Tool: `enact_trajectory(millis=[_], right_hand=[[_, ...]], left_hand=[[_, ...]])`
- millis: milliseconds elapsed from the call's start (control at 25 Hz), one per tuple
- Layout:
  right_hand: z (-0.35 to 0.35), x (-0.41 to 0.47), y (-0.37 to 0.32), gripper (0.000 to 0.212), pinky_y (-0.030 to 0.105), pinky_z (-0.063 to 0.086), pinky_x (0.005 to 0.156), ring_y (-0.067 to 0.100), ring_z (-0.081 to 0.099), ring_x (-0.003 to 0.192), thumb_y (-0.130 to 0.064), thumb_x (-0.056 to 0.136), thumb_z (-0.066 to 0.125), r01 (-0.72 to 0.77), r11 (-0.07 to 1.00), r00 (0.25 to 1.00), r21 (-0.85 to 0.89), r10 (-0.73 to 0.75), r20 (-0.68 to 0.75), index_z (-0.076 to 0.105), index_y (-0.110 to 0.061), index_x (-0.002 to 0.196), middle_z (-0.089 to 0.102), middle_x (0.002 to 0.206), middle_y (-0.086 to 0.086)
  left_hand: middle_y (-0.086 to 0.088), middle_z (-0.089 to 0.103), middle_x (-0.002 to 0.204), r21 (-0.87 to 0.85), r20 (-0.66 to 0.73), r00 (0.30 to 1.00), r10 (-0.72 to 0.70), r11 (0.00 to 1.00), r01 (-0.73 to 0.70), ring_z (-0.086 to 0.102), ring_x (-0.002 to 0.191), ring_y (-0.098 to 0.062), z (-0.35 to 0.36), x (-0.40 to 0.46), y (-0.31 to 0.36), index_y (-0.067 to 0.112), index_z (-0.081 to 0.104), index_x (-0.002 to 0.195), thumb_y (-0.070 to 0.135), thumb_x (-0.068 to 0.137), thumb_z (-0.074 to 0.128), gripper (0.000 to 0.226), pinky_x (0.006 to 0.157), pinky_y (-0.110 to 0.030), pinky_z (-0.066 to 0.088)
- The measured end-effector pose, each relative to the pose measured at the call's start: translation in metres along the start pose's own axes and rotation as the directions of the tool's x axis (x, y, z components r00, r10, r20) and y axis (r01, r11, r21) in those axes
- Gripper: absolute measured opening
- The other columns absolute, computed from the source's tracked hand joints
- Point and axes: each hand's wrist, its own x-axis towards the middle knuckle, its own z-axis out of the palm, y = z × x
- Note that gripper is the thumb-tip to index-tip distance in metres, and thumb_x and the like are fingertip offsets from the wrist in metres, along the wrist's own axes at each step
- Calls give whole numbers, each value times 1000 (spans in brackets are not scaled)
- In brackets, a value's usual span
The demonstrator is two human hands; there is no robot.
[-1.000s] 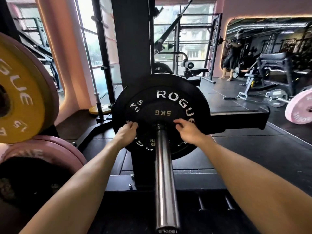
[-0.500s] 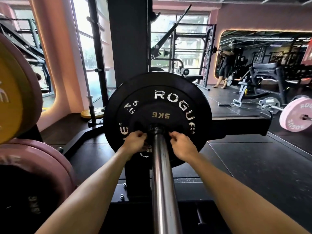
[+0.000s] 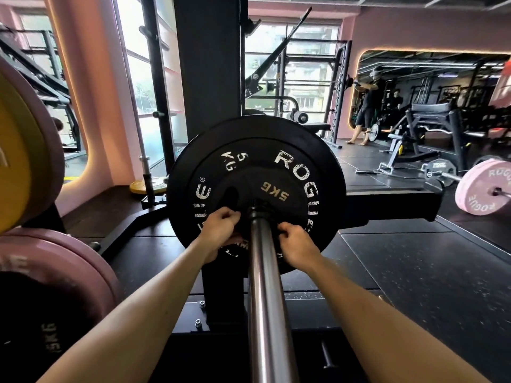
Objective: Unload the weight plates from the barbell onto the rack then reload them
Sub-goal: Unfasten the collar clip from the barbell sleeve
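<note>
1. Up at the far end of the long shiny steel barbell sleeve, our left hand and our right hand sit one on each side of the bar.
2. Both hands have curled fingers that pinch the rim of the small black round plate, which lies flat against the big black rubber plate. Both plates are on the bar, in front of the tall black steel rack post.
3. We think the step now is to slide the small plate along the bar.
4. To do it well, we should pull with both hands the same, so the plate stays straight and does not jam.
5. We should keep our fingers off the spot where plate meets plate, and keep our toes out from under it.
6. We can read "ROGUE" and "5 KG" in white on the big plate, and "5KG" in gold on the small one.
7. Down at the left edge, a dark plate reads "5KG". Above it sit a pink plate and a yellow plate.
8. Over at the right edge, a pink plate on the floor reads "ROGUE".
</note>
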Motion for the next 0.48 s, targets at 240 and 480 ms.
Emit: enact_trajectory(millis=[240, 480], right_hand=[[-23, 12, -11, 35, 19, 51, 62, 15, 60, 65, -27, 96, 47, 34, 982, 987, 185, -5, -159, 64, -24, 127, 66, 74, -3], [-17, 11, -18, 34, 11, 38, 45, 9, 55, 58, -20, 95, 49, 42, 974, 990, 222, -11, -141, 67, -14, 123, 69, 89, 5]], left_hand=[[-9, 58, 103, -9, 88, 978, -190, 981, 192, 63, 80, -22, 22, -8, 15, 18, 39, 123, 47, 102, 42, 36, 52, -31, 55], [-6, 51, 97, 159, -10, 1000, 9, 987, -7, 54, 84, -18, 37, 2, 5, 15, 31, 115, 44, 102, 35, 32, 69, -32, 48]])
